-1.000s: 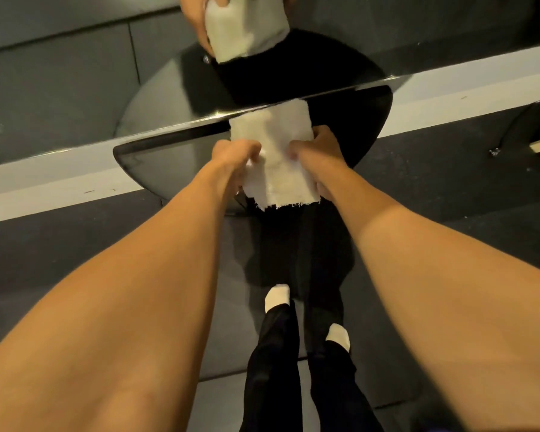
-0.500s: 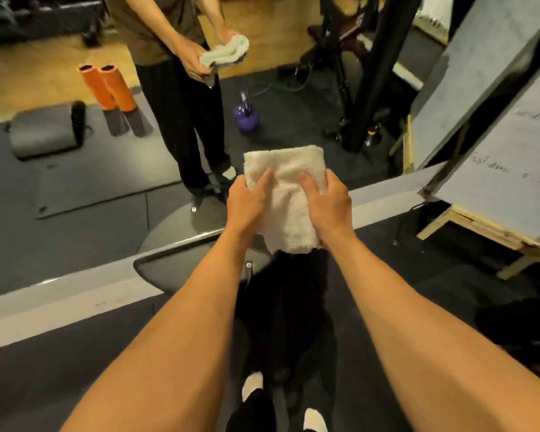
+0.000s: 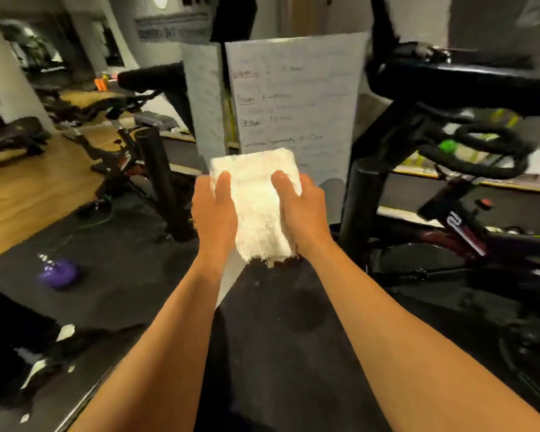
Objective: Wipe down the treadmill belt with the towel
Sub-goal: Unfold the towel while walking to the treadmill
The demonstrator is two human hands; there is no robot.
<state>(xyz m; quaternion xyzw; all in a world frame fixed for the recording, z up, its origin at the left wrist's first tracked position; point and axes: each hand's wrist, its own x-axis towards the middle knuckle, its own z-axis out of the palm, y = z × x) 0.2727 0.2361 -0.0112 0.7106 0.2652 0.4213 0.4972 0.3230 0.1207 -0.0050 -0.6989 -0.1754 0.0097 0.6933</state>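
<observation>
A folded white towel [image 3: 262, 207] is held up in front of me at mid-frame. My left hand [image 3: 214, 213] grips its left edge and my right hand [image 3: 300, 210] grips its right edge, thumbs lying on top and fingers hidden underneath. Below the towel and between my forearms runs a dark, flat surface [image 3: 281, 319] that looks like the treadmill belt, with a pale strip along its left side. The towel hangs above it and does not touch it.
Black uprights [image 3: 159, 182] [image 3: 365, 198] rise on both sides, with padded handles above. A whiteboard [image 3: 293, 98] with writing stands straight ahead. An exercise bike [image 3: 468, 232] is close on the right. A purple kettlebell [image 3: 58, 272] sits on the black mat at left.
The view has swung up from the floor and mirror to the room ahead. Both hands kept hold of the towel, which now sits higher and flatter in front of me.
</observation>
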